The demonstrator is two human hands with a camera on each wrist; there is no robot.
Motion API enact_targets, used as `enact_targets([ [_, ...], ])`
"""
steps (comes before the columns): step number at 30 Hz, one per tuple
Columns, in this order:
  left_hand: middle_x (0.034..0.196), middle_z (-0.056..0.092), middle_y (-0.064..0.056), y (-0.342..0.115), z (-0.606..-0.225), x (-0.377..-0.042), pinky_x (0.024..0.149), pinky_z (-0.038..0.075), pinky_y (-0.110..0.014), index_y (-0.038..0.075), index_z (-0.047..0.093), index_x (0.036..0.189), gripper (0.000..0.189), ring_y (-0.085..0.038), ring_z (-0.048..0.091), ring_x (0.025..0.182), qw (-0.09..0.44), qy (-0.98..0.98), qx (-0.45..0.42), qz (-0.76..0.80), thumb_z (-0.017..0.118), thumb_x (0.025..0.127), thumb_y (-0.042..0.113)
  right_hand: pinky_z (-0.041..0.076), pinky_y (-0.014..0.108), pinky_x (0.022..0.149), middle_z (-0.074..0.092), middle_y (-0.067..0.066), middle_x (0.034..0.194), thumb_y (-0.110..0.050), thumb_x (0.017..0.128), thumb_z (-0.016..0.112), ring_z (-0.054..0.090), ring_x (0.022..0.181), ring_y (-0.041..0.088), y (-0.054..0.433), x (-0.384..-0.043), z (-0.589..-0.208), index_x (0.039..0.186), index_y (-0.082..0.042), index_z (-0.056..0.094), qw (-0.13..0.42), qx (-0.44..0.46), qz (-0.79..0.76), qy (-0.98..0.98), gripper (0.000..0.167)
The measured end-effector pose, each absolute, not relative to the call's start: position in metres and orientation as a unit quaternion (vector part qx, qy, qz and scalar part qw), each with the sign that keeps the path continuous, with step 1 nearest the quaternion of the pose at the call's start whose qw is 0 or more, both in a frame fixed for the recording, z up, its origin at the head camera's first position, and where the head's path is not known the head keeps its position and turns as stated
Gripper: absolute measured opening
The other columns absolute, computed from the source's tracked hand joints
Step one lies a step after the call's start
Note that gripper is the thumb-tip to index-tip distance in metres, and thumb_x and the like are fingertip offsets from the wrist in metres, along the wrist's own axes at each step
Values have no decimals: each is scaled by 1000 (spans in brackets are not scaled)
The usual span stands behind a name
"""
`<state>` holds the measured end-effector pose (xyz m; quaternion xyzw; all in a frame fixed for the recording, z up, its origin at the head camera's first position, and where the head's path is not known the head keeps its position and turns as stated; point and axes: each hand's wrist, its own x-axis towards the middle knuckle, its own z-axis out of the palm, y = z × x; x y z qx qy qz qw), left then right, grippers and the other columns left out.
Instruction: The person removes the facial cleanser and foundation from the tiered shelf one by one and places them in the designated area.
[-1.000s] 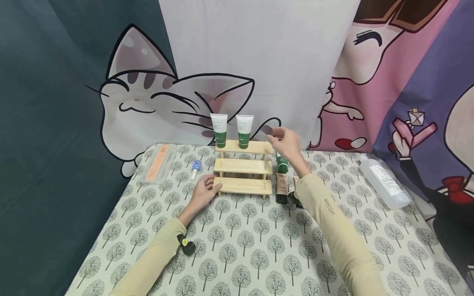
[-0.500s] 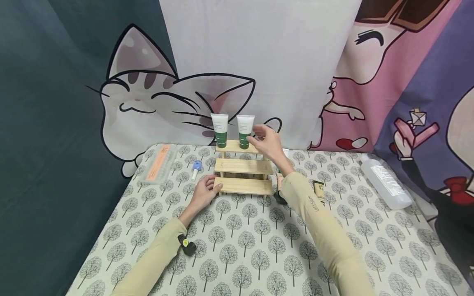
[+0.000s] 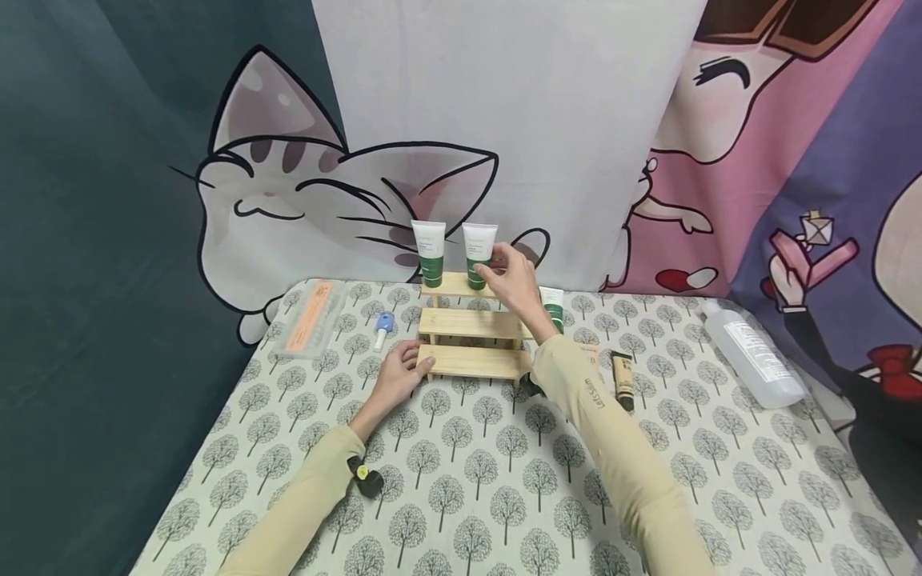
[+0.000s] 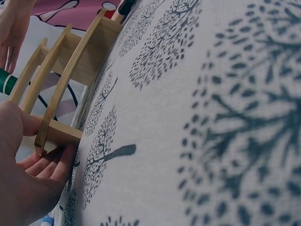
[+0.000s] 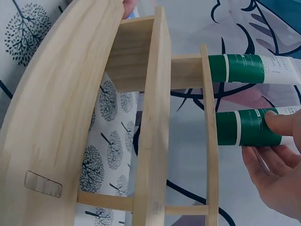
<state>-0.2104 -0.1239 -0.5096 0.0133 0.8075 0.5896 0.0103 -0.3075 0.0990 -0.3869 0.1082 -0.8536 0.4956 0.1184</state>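
A three-tier wooden display shelf stands on the cloth. Two white and green squeeze tubes stand upright on its top tier: the left tube and the right tube. My right hand pinches the right tube between thumb and fingers; the right wrist view shows the thumb on its green part. With my left hand I grip the left end of the lowest tier; in the left wrist view, fingers are curled under its end. Another white and green tube is behind the right forearm, partly hidden.
A small black and beige tube lies right of the shelf, beside other items half covered by the right sleeve. A clear bottle lies at the far right. To the left are a blue and white item and a flat clear case.
My right hand has moved left from beyond the shelf's right end to the right-hand tube and now pinches it. The left hand stays at the shelf.
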Motion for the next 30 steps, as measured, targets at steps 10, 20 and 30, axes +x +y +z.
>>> enact_targets([
  [10,129,64,-28,-124,-511,-211,103,57,-40,-7,52,137,50,-40,65,119,13,807,4,590,70,93,7,61,37,98,70,21,121,-11,92,74,69,112,33,103,-304,-385,123,0,63,115,95,522,-840,35],
  [20,132,63,-28,-122,-509,-211,104,57,-40,-6,51,139,51,-40,65,121,16,806,0,592,69,94,8,59,39,100,70,23,121,-13,93,73,70,110,33,127,-303,-384,127,2,60,130,80,526,-837,39],
  [30,133,63,-27,-121,-509,-211,106,56,-41,-6,50,139,51,-40,64,122,13,809,1,587,69,94,9,58,43,103,68,23,124,-15,94,71,67,114,35,159,-302,-382,126,1,59,145,46,523,-838,38],
])
